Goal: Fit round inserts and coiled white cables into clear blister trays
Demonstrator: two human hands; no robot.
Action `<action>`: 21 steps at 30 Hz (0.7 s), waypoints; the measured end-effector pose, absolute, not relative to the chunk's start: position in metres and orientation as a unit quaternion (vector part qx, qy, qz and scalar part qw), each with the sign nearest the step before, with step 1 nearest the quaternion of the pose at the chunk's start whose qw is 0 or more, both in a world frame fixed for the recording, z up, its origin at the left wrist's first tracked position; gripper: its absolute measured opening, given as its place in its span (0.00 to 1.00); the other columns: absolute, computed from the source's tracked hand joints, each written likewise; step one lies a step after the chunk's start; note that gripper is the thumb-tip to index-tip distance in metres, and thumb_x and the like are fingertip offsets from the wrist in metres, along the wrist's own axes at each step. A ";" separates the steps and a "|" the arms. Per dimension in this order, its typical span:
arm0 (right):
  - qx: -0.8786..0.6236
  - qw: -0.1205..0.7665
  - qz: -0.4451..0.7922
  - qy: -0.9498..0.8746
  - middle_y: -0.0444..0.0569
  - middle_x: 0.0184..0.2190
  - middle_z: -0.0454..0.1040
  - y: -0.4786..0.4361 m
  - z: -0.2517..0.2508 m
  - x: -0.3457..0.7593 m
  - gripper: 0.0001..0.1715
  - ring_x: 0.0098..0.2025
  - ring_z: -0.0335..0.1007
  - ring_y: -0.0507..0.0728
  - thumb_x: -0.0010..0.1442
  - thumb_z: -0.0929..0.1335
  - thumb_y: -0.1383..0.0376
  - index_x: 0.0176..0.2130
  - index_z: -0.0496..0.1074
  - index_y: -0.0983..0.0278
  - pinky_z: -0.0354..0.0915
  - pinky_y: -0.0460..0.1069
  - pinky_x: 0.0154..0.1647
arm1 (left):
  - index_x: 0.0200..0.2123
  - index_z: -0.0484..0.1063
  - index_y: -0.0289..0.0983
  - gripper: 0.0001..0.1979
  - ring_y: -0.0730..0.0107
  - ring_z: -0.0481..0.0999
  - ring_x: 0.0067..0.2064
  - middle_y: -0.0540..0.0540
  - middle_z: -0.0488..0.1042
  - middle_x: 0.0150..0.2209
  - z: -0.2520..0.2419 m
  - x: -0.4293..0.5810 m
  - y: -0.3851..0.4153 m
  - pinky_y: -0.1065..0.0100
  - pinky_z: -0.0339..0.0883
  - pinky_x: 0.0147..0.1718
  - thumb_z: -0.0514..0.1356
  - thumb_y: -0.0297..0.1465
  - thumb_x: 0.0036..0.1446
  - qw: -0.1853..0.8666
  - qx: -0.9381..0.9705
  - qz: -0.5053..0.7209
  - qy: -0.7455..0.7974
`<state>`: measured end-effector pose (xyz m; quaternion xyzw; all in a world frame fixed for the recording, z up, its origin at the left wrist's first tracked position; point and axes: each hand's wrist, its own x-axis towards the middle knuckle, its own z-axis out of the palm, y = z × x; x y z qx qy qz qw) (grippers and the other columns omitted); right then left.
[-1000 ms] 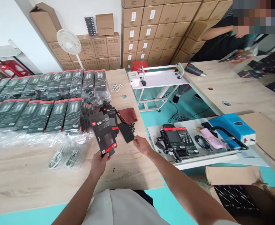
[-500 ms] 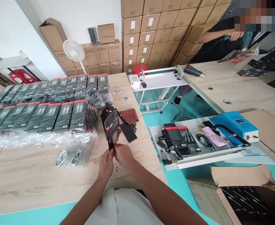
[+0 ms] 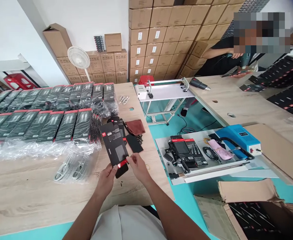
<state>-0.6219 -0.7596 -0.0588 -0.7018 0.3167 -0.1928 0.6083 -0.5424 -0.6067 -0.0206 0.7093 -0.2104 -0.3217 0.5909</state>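
A flat black cardboard box (image 3: 111, 141) with a red logo and a grey window is tilted up in front of me. Its near end, with a red band and a black flap, lies between my two hands. My left hand (image 3: 106, 180) pinches the lower left edge, thumb on the front. At the lower right edge my right hand (image 3: 138, 165) has its fingers closed on the box. Just behind it on the table lie more black packages (image 3: 117, 121), a brown cloth pouch (image 3: 136, 127) and a thin black rectangular piece (image 3: 134, 143).
Rows of plastic-wrapped black boxes (image 3: 53, 125) fill the table's left side, with bagged white cables (image 3: 70, 169) before them. To the right stand a blue machine (image 3: 238, 140) and an open carton (image 3: 255, 216). A co-worker (image 3: 217, 53) holds a tool at the far right.
The black box has turned from nearly edge-on to show its broad printed face and leans left. My hands have moved apart to its two lower edges.
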 end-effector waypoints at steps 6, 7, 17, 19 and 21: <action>-0.592 0.786 -0.034 0.175 0.43 0.24 0.71 -0.746 -0.046 -0.628 0.24 0.24 0.63 0.50 0.53 0.69 0.46 0.31 0.70 0.65 0.60 0.46 0.26 | 0.48 0.77 0.35 0.25 0.48 0.72 0.55 0.38 0.77 0.50 0.004 -0.532 -0.605 0.53 0.63 0.56 0.63 0.44 0.51 0.692 0.535 -0.469 -0.122; -0.596 0.788 0.004 0.156 0.43 0.23 0.71 -0.740 -0.042 -0.628 0.24 0.24 0.64 0.51 0.53 0.69 0.46 0.30 0.71 0.65 0.61 0.46 0.26 | 0.50 0.75 0.33 0.27 0.47 0.74 0.53 0.36 0.78 0.49 0.008 -0.528 -0.605 0.51 0.65 0.54 0.62 0.45 0.51 0.710 0.489 -0.500 -0.080; -0.822 0.513 -0.214 0.126 0.47 0.49 0.71 -0.750 0.040 -0.614 0.26 0.37 0.69 0.57 0.48 0.71 0.70 0.48 0.70 0.54 0.65 0.53 0.42 | 0.52 0.73 0.36 0.30 0.49 0.77 0.50 0.38 0.79 0.46 0.017 -0.520 -0.588 0.54 0.71 0.49 0.68 0.43 0.47 0.619 0.548 -0.563 -0.022; -0.830 0.506 -0.199 0.121 0.47 0.48 0.69 -0.753 0.045 -0.610 0.28 0.36 0.68 0.54 0.49 0.70 0.70 0.50 0.67 0.55 0.65 0.51 0.42 | 0.50 0.74 0.36 0.30 0.48 0.77 0.50 0.38 0.79 0.46 0.012 -0.522 -0.585 0.53 0.69 0.51 0.68 0.46 0.46 0.603 0.567 -0.560 -0.041; -0.836 0.501 -0.178 0.138 0.45 0.44 0.70 -0.755 0.044 -0.605 0.25 0.36 0.67 0.53 0.49 0.71 0.67 0.48 0.67 0.58 0.64 0.50 0.40 | 0.47 0.76 0.36 0.30 0.47 0.76 0.51 0.38 0.79 0.45 0.007 -0.522 -0.584 0.52 0.67 0.53 0.67 0.49 0.45 0.603 0.574 -0.552 -0.054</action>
